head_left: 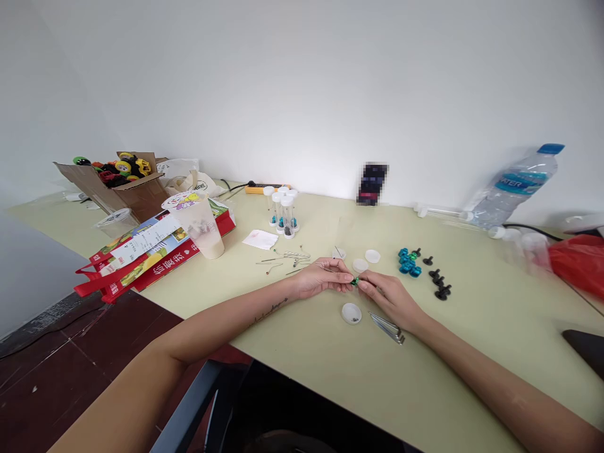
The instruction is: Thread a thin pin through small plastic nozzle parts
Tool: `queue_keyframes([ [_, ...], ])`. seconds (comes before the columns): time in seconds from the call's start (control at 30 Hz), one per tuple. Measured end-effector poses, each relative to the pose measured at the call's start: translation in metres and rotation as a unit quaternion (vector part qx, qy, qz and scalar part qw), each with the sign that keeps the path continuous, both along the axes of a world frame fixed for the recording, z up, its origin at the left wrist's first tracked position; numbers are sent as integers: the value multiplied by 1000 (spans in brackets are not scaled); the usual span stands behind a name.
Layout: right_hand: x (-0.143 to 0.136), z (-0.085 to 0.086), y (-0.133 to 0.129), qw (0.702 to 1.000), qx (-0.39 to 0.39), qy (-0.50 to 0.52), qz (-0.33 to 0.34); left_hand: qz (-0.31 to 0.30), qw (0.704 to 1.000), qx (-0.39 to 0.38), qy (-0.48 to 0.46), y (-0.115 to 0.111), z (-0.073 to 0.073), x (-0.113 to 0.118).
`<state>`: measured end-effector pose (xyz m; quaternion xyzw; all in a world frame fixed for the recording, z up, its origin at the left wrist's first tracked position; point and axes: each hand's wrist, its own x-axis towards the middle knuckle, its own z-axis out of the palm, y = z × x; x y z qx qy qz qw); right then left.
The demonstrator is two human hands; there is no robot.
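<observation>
Placed seemingly for easy reach, metal tweezers lie at five o'clock and a shallow white cap at six from the small green metallic part, which the left hand and right hand pinch above the bench, each grip apparently steadying it.

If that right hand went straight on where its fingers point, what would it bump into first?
Probably the left hand, just past the small green piece at the fingertips of the right hand; depth is hard to judge.
</observation>
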<state>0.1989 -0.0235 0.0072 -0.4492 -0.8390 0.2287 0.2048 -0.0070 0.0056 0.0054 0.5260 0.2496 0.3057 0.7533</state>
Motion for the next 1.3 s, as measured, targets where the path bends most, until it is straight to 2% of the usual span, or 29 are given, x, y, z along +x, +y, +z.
queue_keyframes([
  [0.23, 0, -5, 0, 999, 16, 18, -36, 17, 1000, -2, -11, 0, -1, 0],
  [0.43, 2, -5, 3, 999, -28, 21, 4, -7, 1000, 6, 7, 1, -1, 0],
  [0.67, 0, -4, 2, 998, -18, 42, -31, 13, 1000, -2, -10, 0, -1, 0],
  [0.87, 0, -3, 2, 1000, -16, 6, -18, 5, 1000, -5, -4, 0, -1, -1],
  [1.03, 1, -7, 3, 999, 2, 32, -29, 10, 1000, -1, -8, 0, -1, 0],
  [1.3, 0, -4, 1, 1000, -9, -4, -16, 3, 1000, -3, -4, 1, -1, -1],
])
